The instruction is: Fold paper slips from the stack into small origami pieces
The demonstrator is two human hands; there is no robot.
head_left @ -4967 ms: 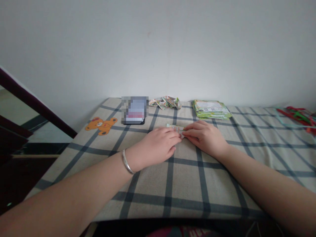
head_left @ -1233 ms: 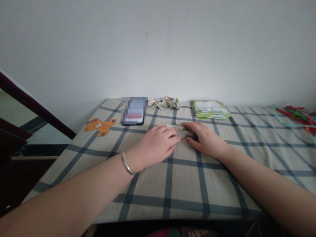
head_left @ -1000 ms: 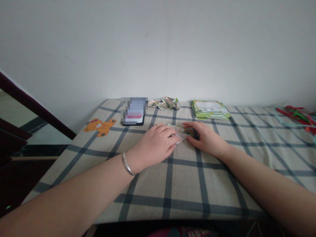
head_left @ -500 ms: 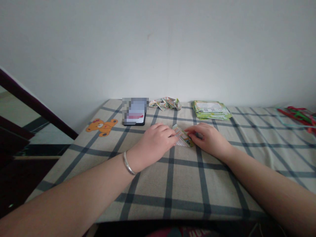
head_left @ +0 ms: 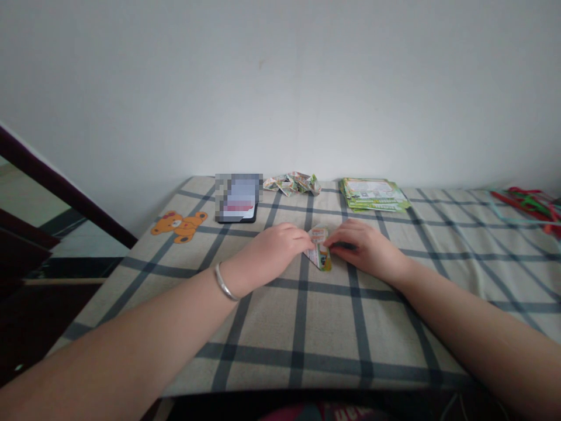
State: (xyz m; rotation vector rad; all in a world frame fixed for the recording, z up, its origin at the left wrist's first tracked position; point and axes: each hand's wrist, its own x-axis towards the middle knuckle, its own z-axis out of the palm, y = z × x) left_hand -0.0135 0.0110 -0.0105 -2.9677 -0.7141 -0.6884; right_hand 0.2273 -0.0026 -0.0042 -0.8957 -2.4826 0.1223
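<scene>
A small folded piece of printed paper [head_left: 322, 258], roughly triangular with white, green and yellow print, lies between my hands on the checked tablecloth [head_left: 263, 339]. My left hand [head_left: 280, 248], with a silver bangle at the wrist, grips the paper's left edge with its fingertips. At the paper's right side, the thumb and forefinger of my right hand [head_left: 363, 245] close on its edge. My fingertips cover parts of both edges.
A phone [head_left: 239, 199] lies at the back left beside folded printed papers [head_left: 293, 183]. Behind my right hand is a stack of green printed sheets [head_left: 372, 195]. A bear picture [head_left: 179, 226] is at the left; red and green strips [head_left: 528, 202] lie far right.
The folded paper has turned between my hands, so its yellow corner now points down toward me. My right fingers have moved slightly left and closed on its edge.
</scene>
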